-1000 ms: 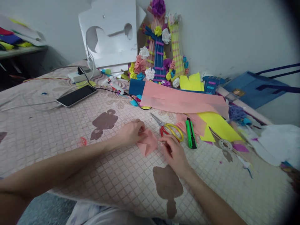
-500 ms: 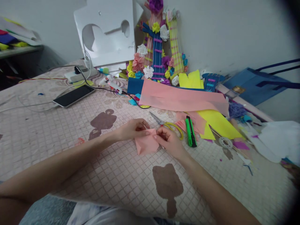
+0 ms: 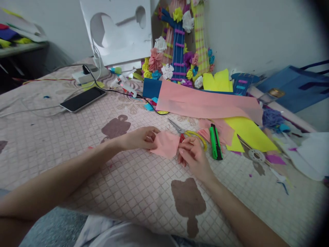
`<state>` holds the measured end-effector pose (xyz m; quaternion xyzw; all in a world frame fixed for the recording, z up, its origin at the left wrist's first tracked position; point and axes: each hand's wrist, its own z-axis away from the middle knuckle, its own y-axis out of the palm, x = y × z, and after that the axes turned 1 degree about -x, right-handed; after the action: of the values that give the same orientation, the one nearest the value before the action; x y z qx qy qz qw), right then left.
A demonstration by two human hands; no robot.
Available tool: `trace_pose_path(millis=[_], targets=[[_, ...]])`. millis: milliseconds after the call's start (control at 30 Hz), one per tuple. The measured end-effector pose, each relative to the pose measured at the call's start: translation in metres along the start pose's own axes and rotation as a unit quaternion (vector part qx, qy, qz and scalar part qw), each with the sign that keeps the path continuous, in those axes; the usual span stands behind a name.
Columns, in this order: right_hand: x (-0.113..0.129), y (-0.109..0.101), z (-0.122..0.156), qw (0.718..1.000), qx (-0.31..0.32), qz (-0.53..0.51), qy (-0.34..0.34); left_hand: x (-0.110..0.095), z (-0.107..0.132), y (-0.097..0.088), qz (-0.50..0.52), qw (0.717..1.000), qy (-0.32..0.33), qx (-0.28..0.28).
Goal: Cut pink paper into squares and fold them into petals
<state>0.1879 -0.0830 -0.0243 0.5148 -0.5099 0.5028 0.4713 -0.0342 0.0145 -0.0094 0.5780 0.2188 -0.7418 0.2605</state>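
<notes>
A small square of pink paper (image 3: 166,144) lies between my two hands just above the patterned tabletop, its surface nearly flat. My left hand (image 3: 142,138) pinches its left edge, thumb in front and fingers curled. At the right edge, the thumb and index finger of my right hand (image 3: 194,156) close on the paper's side, with the other fingers bent below. Right behind the paper lie scissors (image 3: 194,134) with yellow handles, blades pointing away to the left. A green utility knife (image 3: 216,142) rests to the right of them.
A long pink sheet (image 3: 205,103) and yellow paper (image 3: 253,133) lie behind the tools. A phone (image 3: 83,99), a glue gun (image 3: 124,86) and a power strip (image 3: 89,74) with cables are at the left. Paper-flower guitars (image 3: 178,51) lean beside a white foam board (image 3: 118,31).
The pink paper, folded at one corner before, now shows a flatter face. My right hand has shifted to its right edge and my left to its left edge. The camera view has tilted slightly.
</notes>
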Motion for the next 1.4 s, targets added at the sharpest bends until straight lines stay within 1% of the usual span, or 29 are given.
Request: trace_pose_path(millis=[67, 133, 200, 233, 267, 333, 400, 433, 467, 500, 533, 567, 600, 633, 667, 700, 767, 800, 867, 933, 1067, 1233, 1400], targets=[[0.000, -0.003, 0.001, 0.999, 0.029, 0.021, -0.019, -0.002, 0.000, -0.003, -0.005, 1.000, 0.012, 0.014], [-0.001, -0.006, 0.002, 0.995, 0.046, 0.074, -0.037, -0.003, 0.000, -0.005, -0.005, 0.999, 0.023, 0.028], [-0.003, -0.007, 0.003, 0.985, 0.035, 0.156, -0.068, -0.002, 0.000, -0.006, -0.012, 0.999, 0.023, 0.036], [-0.004, -0.007, 0.003, 0.974, 0.024, 0.206, -0.091, -0.001, 0.000, -0.007, -0.015, 0.999, 0.020, 0.040], [-0.004, -0.006, 0.004, 0.958, 0.009, 0.261, -0.119, 0.000, 0.000, -0.007, -0.019, 0.999, 0.017, 0.046], [-0.005, -0.004, 0.005, 0.914, -0.009, 0.365, -0.179, 0.001, 0.000, -0.007, -0.023, 0.998, 0.015, 0.061], [-0.004, -0.001, 0.005, 0.866, -0.007, 0.443, -0.232, 0.000, 0.000, -0.007, -0.034, 0.997, 0.017, 0.074], [-0.004, 0.000, 0.006, 0.848, 0.001, 0.468, -0.251, 0.000, 0.000, -0.007, -0.049, 0.996, 0.020, 0.075], [-0.004, 0.000, 0.006, 0.834, 0.014, 0.486, -0.261, -0.002, 0.001, -0.007, -0.072, 0.995, 0.028, 0.061], [-0.003, 0.001, 0.006, 0.825, 0.028, 0.498, -0.264, -0.004, 0.002, -0.007, -0.106, 0.993, 0.039, 0.028], [-0.003, 0.002, 0.005, 0.821, 0.041, 0.506, -0.262, -0.007, 0.004, -0.006, -0.150, 0.987, 0.055, -0.021], [-0.003, 0.002, 0.005, 0.820, 0.053, 0.509, -0.257, -0.010, 0.006, -0.006, -0.201, 0.973, 0.077, -0.079], [-0.004, 0.002, 0.005, 0.820, 0.062, 0.511, -0.250, -0.012, 0.010, -0.004, -0.252, 0.953, 0.103, -0.132], [-0.004, 0.002, 0.005, 0.822, 0.069, 0.510, -0.244, -0.014, 0.014, -0.002, -0.300, 0.930, 0.130, -0.166], [-0.004, 0.001, 0.005, 0.824, 0.074, 0.507, -0.241, -0.015, 0.019, 0.000, -0.343, 0.910, 0.157, -0.174], [-0.005, 0.001, 0.005, 0.826, 0.078, 0.504, -0.239, -0.015, 0.023, 0.002, -0.376, 0.895, 0.184, -0.154], [-0.006, 0.001, 0.006, 0.831, 0.084, 0.497, -0.236, -0.011, 0.032, 0.008, -0.425, 0.872, 0.228, -0.088], [-0.007, 0.000, 0.006, 0.834, 0.087, 0.493, -0.234, -0.007, 0.035, 0.011, -0.441, 0.861, 0.245, -0.066], [-0.007, 0.000, 0.006, 0.839, 0.093, 0.485, -0.228, 0.002, 0.037, 0.017, -0.463, 0.846, 0.261, -0.054], [-0.007, 0.000, 0.006, 0.844, 0.093, 0.478, -0.225, 0.011, 0.036, 0.021, -0.471, 0.840, 0.262, -0.057], [-0.006, -0.001, 0.006, 0.850, 0.089, 0.470, -0.221, 0.021, 0.030, 0.022, -0.464, 0.842, 0.267, -0.067], [-0.005, -0.002, 0.008, 0.861, 0.099, 0.455, -0.206, 0.025, 0.029, 0.023, -0.427, 0.854, 0.282, -0.095], [-0.003, 0.000, 0.008, 0.872, 0.088, 0.445, -0.186, 0.025, 0.030, 0.027, -0.406, 0.866, 0.256, -0.139]])
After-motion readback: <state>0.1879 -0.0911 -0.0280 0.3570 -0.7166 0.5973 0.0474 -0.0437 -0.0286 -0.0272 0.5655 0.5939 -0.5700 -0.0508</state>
